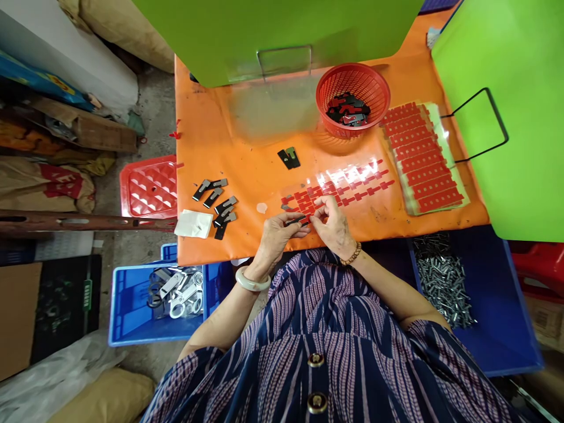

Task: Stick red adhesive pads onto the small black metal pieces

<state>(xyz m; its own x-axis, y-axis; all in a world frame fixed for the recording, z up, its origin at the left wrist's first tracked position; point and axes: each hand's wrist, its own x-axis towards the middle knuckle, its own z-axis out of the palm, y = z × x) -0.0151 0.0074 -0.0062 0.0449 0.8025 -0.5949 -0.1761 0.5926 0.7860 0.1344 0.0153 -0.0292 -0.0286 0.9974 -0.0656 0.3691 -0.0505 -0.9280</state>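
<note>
My left hand point(278, 233) is closed on a small dark flat metal piece point(296, 221) at the near edge of the orange table point(247, 147). My right hand point(332, 223) meets it from the right, its fingertips pinched on a small red sticker at the piece's end. Just beyond the hands lies a clear sheet of red stickers point(348, 185). Several more dark metal pieces point(218, 205) lie scattered to the left, beside a white cloth point(194, 224).
A red basket point(352, 97) with dark and red parts stands at the back, a stack of red sticker sheets point(420, 158) to its right. Green panels point(506, 111) wall the back and right. Blue bins hold white clips point(176, 294) and metal pins point(443, 279).
</note>
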